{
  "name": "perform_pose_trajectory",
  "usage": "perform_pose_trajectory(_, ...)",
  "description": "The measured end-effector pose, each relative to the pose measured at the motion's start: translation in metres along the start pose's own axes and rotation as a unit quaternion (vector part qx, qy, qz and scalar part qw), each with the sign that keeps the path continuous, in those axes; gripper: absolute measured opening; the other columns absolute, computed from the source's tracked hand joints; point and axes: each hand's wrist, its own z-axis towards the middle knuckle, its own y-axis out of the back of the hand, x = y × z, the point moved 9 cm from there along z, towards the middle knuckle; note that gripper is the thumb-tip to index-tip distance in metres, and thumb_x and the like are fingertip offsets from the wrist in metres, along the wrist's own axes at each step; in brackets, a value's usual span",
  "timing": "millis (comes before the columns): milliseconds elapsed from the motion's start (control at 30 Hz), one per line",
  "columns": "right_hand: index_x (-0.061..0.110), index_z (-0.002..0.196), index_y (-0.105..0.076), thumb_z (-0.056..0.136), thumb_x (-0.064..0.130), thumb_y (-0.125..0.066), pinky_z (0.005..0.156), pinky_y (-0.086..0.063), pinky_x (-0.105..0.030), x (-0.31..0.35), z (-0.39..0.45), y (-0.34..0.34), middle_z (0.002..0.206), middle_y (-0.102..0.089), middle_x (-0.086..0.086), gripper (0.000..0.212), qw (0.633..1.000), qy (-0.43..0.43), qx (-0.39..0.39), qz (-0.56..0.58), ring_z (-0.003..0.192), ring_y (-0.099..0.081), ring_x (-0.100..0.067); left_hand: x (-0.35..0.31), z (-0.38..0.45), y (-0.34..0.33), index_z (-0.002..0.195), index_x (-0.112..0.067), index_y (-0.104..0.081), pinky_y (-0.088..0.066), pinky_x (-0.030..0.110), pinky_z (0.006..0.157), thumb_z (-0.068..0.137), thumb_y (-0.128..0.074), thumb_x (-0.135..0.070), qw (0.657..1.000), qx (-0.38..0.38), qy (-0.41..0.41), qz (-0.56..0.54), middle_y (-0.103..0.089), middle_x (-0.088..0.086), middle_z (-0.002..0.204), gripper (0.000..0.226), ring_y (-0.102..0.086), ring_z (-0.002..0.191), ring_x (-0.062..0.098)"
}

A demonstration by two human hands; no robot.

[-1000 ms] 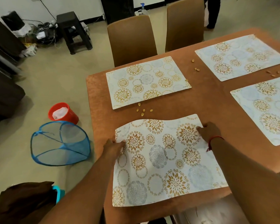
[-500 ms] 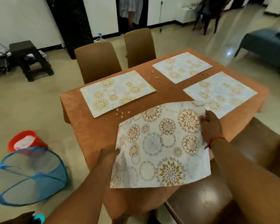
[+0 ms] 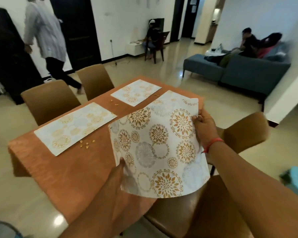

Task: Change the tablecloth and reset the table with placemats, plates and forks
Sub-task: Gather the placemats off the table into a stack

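Note:
A white placemat with gold and grey flower circles (image 3: 159, 146) is held up off the table, bowed, above the near right corner. My left hand (image 3: 117, 170) grips its lower left edge, thumb on top. My right hand (image 3: 204, 125), with a red thread at the wrist, grips its upper right edge. The table wears an orange-brown tablecloth (image 3: 72, 165). Three more placemats lie flat on it: one at the near left (image 3: 74, 127), one at the far middle (image 3: 136, 91), and one at the far right (image 3: 170, 97), partly hidden behind the held mat.
Crumbs (image 3: 87, 145) lie on the cloth near the left mat, more (image 3: 114, 103) between the far mats. Brown chairs stand behind the table (image 3: 50, 100), (image 3: 95, 79) and at my right (image 3: 244, 131), (image 3: 196, 212). A person walks past at the back left (image 3: 46, 40). A blue sofa (image 3: 248, 73) seats people.
Both hands have lifted the near placemat off the tablecloth and raised it toward me and to the right. My view has swung up and right, bringing the room into sight.

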Motion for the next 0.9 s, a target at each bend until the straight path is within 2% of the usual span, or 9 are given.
perform_pose_trajectory(33,0.034,0.116,-0.063,0.099,0.022,-0.051,0.094,-0.054,-0.051,0.005,0.001,0.021,0.115,-0.07,0.002,0.023,1.0,0.0,-0.014,0.001,0.109,-0.066,-0.025,-0.006,0.0,-0.011,0.141,-0.001,-0.05,-0.039,0.041,0.103,0.102,-0.046,-0.045,1.0,0.005,-0.013,0.012,-0.046,0.023,0.148,0.059,-0.047,0.133,0.039)
perform_pose_trajectory(100,0.026,0.111,-0.063,0.101,0.02,-0.049,0.092,-0.056,-0.05,0.007,0.003,0.068,0.111,-0.071,0.001,0.018,0.999,0.0,-0.052,-0.008,0.104,-0.067,-0.023,-0.02,0.0,-0.033,0.133,-0.004,-0.057,-0.046,0.038,0.084,0.1,-0.047,-0.051,0.997,0.015,-0.055,0.059,-0.062,0.017,0.129,0.059,-0.06,0.105,0.032)
perform_pose_trajectory(167,0.024,0.107,-0.063,0.102,0.019,-0.048,0.091,-0.056,-0.047,0.002,0.002,0.127,0.108,-0.071,0.002,0.016,0.995,0.004,-0.099,-0.016,0.1,-0.067,-0.02,-0.033,-0.004,-0.063,0.121,-0.007,-0.059,-0.045,0.031,0.067,0.099,-0.051,-0.05,0.991,0.0,-0.103,0.081,-0.064,0.007,0.111,0.049,-0.058,0.083,0.021)
perform_pose_trajectory(267,0.019,0.105,-0.06,0.102,0.014,-0.048,0.091,-0.055,-0.043,-0.017,0.0,0.211,0.101,-0.068,0.01,0.014,0.985,0.009,-0.171,-0.009,0.094,-0.066,-0.014,-0.049,-0.026,-0.111,0.113,-0.009,-0.057,-0.046,0.032,0.067,0.099,-0.058,-0.037,0.978,-0.036,-0.176,0.107,-0.062,0.007,0.107,0.031,-0.058,0.082,0.021)
perform_pose_trajectory(400,0.02,0.115,-0.062,0.101,0.013,-0.048,0.092,-0.055,-0.036,-0.059,-0.002,0.326,0.116,-0.069,0.003,0.021,0.974,-0.001,-0.225,-0.005,0.102,-0.066,-0.014,-0.04,-0.055,-0.193,0.109,-0.008,-0.056,-0.045,0.027,0.057,0.1,-0.058,-0.028,0.967,-0.043,-0.228,0.11,-0.064,0.007,0.097,0.023,-0.063,0.08,0.022)
perform_pose_trajectory(467,0.016,0.109,-0.062,0.101,0.014,-0.049,0.085,-0.056,-0.035,-0.077,0.002,0.385,0.103,-0.071,0.001,0.015,0.97,-0.013,-0.244,-0.011,0.091,-0.067,-0.014,-0.031,-0.071,-0.241,0.106,-0.01,-0.055,-0.047,0.027,0.058,0.101,-0.057,-0.025,0.961,-0.049,-0.245,0.116,-0.062,0.003,0.092,0.016,-0.062,0.076,0.017)
perform_pose_trajectory(600,0.015,0.105,-0.061,0.101,0.017,-0.051,0.08,-0.052,-0.033,-0.098,0.016,0.46,0.091,-0.068,0.002,0.011,0.966,-0.024,-0.255,-0.024,0.087,-0.065,-0.02,-0.018,-0.082,-0.317,0.096,-0.021,-0.053,-0.056,0.048,0.081,0.1,-0.057,-0.031,0.954,-0.053,-0.259,0.142,-0.064,-0.002,0.091,0.011,-0.066,0.089,0.03)
perform_pose_trajectory(733,0.013,0.109,-0.061,0.1,0.026,-0.054,0.081,-0.052,-0.034,-0.12,0.046,0.515,0.103,-0.07,-0.007,0.017,0.965,-0.047,-0.255,-0.031,0.089,-0.066,-0.022,-0.009,-0.098,-0.38,0.1,-0.02,-0.053,-0.051,0.04,0.083,0.103,-0.054,-0.027,0.951,-0.059,-0.265,0.145,-0.062,-0.004,0.092,0.007,-0.06,0.088,0.023)
perform_pose_trajectory(900,0.015,0.109,-0.06,0.099,0.027,-0.058,0.087,-0.057,-0.047,-0.151,0.09,0.533,0.104,-0.071,-0.007,0.016,0.975,-0.068,-0.209,-0.008,0.095,-0.069,-0.025,-0.016,-0.079,-0.43,0.11,-0.025,-0.057,-0.051,0.037,0.084,0.103,-0.053,-0.026,0.953,-0.064,-0.267,0.125,-0.064,-0.006,0.099,0.009,-0.062,0.094,0.02)
